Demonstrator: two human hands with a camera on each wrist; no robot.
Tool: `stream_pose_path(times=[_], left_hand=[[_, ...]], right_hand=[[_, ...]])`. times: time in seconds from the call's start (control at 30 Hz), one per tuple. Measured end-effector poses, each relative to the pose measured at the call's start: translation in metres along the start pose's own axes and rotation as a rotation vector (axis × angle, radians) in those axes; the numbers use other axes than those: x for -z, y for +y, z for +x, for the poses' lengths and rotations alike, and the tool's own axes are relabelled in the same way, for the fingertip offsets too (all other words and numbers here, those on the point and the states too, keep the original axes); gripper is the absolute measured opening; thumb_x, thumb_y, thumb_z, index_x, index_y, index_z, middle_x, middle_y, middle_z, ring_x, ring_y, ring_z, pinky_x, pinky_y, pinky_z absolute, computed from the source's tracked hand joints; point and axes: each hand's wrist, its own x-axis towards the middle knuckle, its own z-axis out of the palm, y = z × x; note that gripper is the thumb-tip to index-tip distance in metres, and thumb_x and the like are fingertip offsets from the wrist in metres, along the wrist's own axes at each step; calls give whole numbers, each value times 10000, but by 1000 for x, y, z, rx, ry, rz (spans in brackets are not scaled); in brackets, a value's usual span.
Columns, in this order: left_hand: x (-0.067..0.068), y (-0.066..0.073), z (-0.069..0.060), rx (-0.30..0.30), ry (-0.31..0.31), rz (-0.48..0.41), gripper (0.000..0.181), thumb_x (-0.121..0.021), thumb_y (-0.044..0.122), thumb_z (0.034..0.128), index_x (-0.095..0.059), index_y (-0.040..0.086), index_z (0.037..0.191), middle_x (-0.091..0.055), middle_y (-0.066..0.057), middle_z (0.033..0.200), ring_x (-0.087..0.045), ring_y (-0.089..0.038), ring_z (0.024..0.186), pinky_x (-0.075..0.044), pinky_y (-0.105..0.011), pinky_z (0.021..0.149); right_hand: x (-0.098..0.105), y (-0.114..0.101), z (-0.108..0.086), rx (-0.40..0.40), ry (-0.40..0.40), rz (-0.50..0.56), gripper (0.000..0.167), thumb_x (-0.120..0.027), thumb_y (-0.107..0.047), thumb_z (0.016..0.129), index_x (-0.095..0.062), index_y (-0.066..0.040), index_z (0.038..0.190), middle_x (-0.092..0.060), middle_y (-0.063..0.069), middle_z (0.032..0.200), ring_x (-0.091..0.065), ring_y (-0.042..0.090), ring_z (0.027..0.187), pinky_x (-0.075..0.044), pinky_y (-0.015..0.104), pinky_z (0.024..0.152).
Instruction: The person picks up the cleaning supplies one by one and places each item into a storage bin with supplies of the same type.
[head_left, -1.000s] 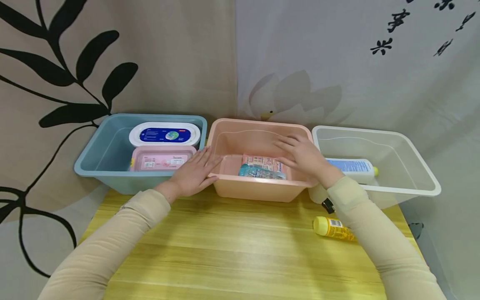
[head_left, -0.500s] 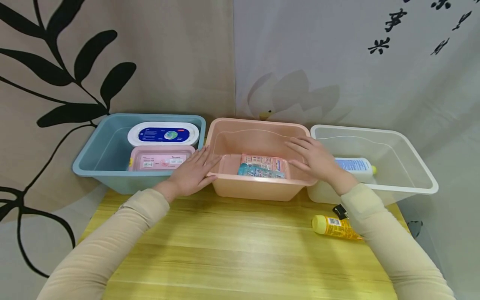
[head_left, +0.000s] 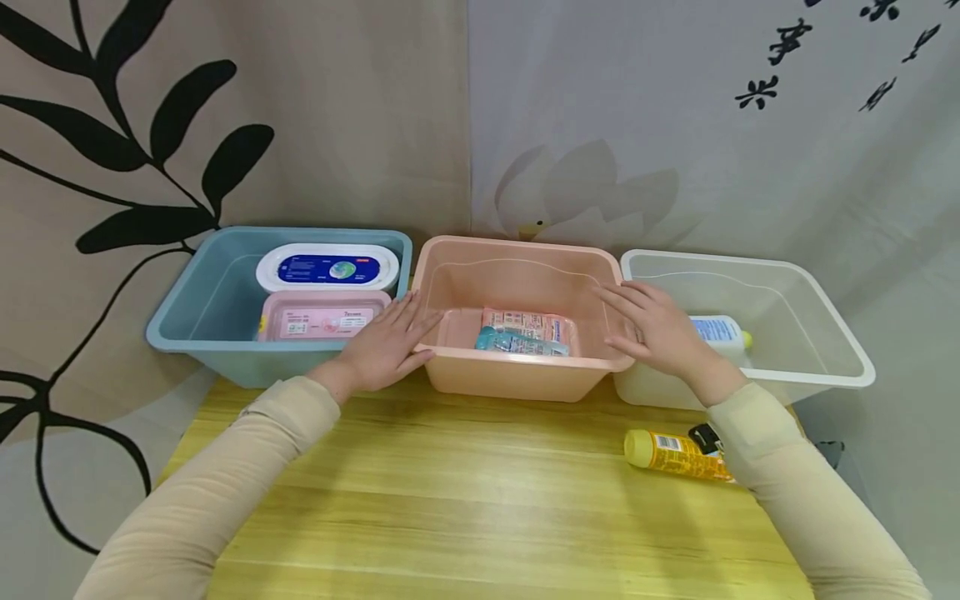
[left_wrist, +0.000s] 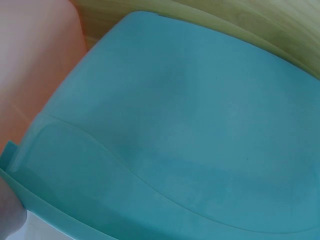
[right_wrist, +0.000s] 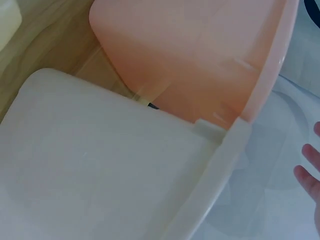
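My left hand point(head_left: 381, 346) lies with straight fingers at the adjoining rims of the blue bin point(head_left: 225, 346) and the pink bin point(head_left: 517, 362). Over the border between the pink bin and the white bin point(head_left: 810, 379) is my right hand point(head_left: 660, 333), its fingers extended and holding nothing. The right wrist view shows the right fingertips point(right_wrist: 307, 175) apart from the rims. Inside the pink bin are a pink printed packet point(head_left: 525, 321) and a translucent blue item point(head_left: 517, 342). A white bottle point(head_left: 720, 333) with a blue label lies in the white bin, partly behind the right hand.
The blue bin holds a white oval tub point(head_left: 328, 268) with a blue label and a pink box point(head_left: 326, 317). A yellow bottle point(head_left: 675, 454) lies on the wooden table point(head_left: 480, 500), partly covered by the right wrist camera and sleeve. Printed curtains point(head_left: 360, 117) hang behind the bins.
My right hand has moved right, from above the inside of the pink bin to its border with the white bin. The left hand and the bins' contents have stayed in place.
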Motion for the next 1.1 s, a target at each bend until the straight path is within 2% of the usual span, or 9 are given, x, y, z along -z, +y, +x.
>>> stream_pose_path(times=[0.23, 0.57, 0.73, 0.83, 0.93, 1.0, 1.1], left_hand=[[-1, -1, 0, 0, 5, -5, 606, -366, 449, 983, -236, 155, 1496, -111, -218, 1557, -54, -360, 1453, -95, -489, 1183], [0, 0, 0, -7, 2, -2, 610, -373, 446, 981, -240, 144, 1495, -114, -223, 1555, -50, -366, 1451, -86, -488, 1184], [2, 2, -1, -4, -3, -9, 611, -376, 441, 982, -237, 141, 1495, -123, -224, 1553, -52, -367, 1451, -86, -488, 1184], [2, 2, -1, -4, -7, -8, 615, -374, 444, 981, -228, 143, 1498, -119, -223, 1554, -50, -366, 1452, -87, -488, 1184], [2, 2, -1, -3, -8, -7, 617, -371, 448, 980, -224, 148, 1499, -117, -218, 1556, -50, -363, 1452, -89, -485, 1185], [2, 1, -1, -5, -5, -9, 618, -375, 446, 979, -226, 147, 1499, -119, -218, 1556, -51, -365, 1452, -91, -486, 1184], [1, 1, -1, -6, 1, -4, 617, -379, 445, 978, -236, 143, 1496, -122, -219, 1556, -53, -369, 1451, -94, -491, 1183]], right_hand=[[5, 4, -14, -1, 55, 35, 825, -335, -697, 882, -483, -10, 1316, -544, 207, 1291, -471, 411, 1158, -348, 576, 982], [15, 11, -47, -43, 63, 47, 811, -440, -691, 848, -459, -68, 1367, -542, 211, 1261, -459, 404, 1149, -358, 571, 938], [17, 13, -61, -77, 71, 55, 855, -403, -724, 838, -444, -61, 1378, -539, 222, 1262, -446, 415, 1155, -344, 586, 938], [16, 14, -68, -76, 90, 58, 872, -363, -738, 841, -439, -60, 1384, -542, 219, 1258, -448, 407, 1148, -327, 513, 997], [16, 16, -76, -72, 109, 60, 860, -363, -730, 848, -433, -68, 1392, -541, 229, 1252, -452, 416, 1136, -257, 345, 1107], [17, 16, -81, -75, 118, 55, 856, -359, -729, 850, -438, -67, 1387, -543, 237, 1239, -453, 424, 1121, -208, 260, 1132], [19, 16, -88, -93, 123, 46, 862, -352, -733, 849, -442, -61, 1381, -546, 240, 1223, -452, 419, 1109, -222, 273, 1126]])
